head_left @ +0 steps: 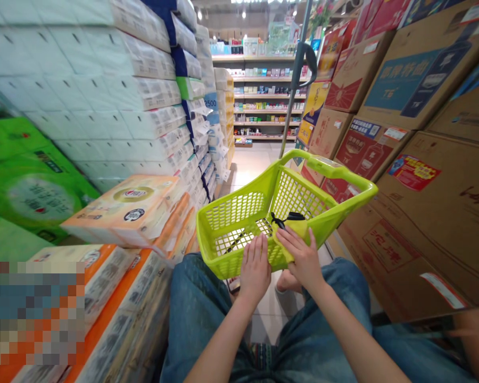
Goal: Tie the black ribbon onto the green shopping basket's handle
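Observation:
A lime-green shopping basket [209, 254] with slotted walls and a raised handle stands tilted in front of my knees. Over its near rim lies my left hand [256, 268], fingers close together and the thumb out of sight. My right hand [300, 259] presses a yellow cloth [298, 230] against the same rim, a little to the right, with its fingers reaching inward. A black strap or cord [295, 216] lies by the fingertips of my right hand, inside the basket; what it belongs to is unclear. Parts of the cloth are hidden under that hand.
Stacked white tissue packs [143, 64] rise on the left, with an orange-and-white pack [131, 202] low beside my knee. Cardboard cartons [415, 213] wall the right side. A grey pole [291, 111] stands behind the basket. Stocked shelves [263, 96] close the aisle's far end.

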Available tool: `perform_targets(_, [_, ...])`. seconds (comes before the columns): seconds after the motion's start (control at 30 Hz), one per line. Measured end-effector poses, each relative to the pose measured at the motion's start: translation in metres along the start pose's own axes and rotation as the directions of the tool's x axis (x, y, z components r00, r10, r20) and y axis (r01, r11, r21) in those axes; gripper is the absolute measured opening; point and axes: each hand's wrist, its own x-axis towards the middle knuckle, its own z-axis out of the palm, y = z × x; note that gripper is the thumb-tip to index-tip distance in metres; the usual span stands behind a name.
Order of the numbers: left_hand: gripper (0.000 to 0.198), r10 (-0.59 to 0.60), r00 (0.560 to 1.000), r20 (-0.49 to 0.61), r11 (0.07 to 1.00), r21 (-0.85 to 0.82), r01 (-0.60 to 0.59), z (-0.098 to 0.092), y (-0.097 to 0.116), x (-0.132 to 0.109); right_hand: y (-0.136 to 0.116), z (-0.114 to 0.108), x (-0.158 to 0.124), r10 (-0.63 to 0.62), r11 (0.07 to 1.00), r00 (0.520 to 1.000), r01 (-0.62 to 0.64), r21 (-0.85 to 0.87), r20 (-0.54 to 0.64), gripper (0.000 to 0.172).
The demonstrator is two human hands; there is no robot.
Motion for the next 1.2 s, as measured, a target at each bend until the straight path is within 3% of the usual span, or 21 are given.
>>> perform_targets(0.1, [0.078, -0.006, 1.000, 0.006, 1.000, -0.012, 0.006, 0.000, 0.001, 0.001, 0.042, -0.024, 0.000, 0.001, 0.995, 0.999, -0.005, -0.096, -0.042, 0.073])
perform_targets(0.23, [0.079, 0.000, 1.000, 0.021, 1.000, -0.017, 0.000, 0.000, 0.000, 0.001, 0.105, -0.054, 0.008, 0.094, 0.972, 0.971, -0.137, -0.189, -0.220, 0.058])
perform_targets(0.33, [0.080, -0.008, 0.999, 0.032, 1.000, -0.010, 0.008, 0.000, 0.000, 0.002, 0.125, -0.062, 0.015, 0.169, 0.957, 0.931, -0.233, -0.173, -0.323, 0.049])
perform_targets(0.47, [0.080, -0.012, 0.999, 0.051, 1.000, 0.025, 0.011, -0.003, 0.001, 0.003, 0.094, -0.042, 0.015, 0.195, 0.948, 0.914, -0.268, -0.170, -0.355, 0.054])
perform_targets(0.7, [0.080, -0.001, 0.999, 0.046, 0.999, 0.048, -0.001, -0.004, -0.001, 0.002, -0.010, 0.013, 0.005, 0.136, 0.991, 0.984, -0.137, 0.000, -0.117, 0.071])
perform_targets(0.83, [0.080, 0.005, 0.999, 0.042, 0.998, 0.056, -0.008, -0.003, -0.001, 0.003, -0.024, 0.021, 0.006, 0.097, 0.995, 0.991, -0.094, 0.044, -0.095, 0.072])
perform_targets(0.93, [0.080, 0.000, 0.999, 0.048, 0.998, 0.057, -0.003, -0.003, 0.000, 0.003, -0.005, 0.008, 0.006, 0.036, 0.999, 0.997, -0.035, 0.015, -0.074, 0.071])
perform_targets(1.03, [0.082, 0.000, 0.999, 0.046, 0.999, 0.049, -0.003, -0.003, 0.001, 0.002, 0.036, -0.017, 0.007, 0.016, 0.997, 0.995, -0.023, -0.070, -0.095, 0.069])
perform_targets(1.2, [0.082, 0.008, 0.999, 0.046, 0.999, 0.037, -0.009, -0.002, 0.001, 0.002, 0.113, -0.059, 0.020, 0.119, 0.974, 0.950, -0.168, -0.153, -0.289, 0.049])
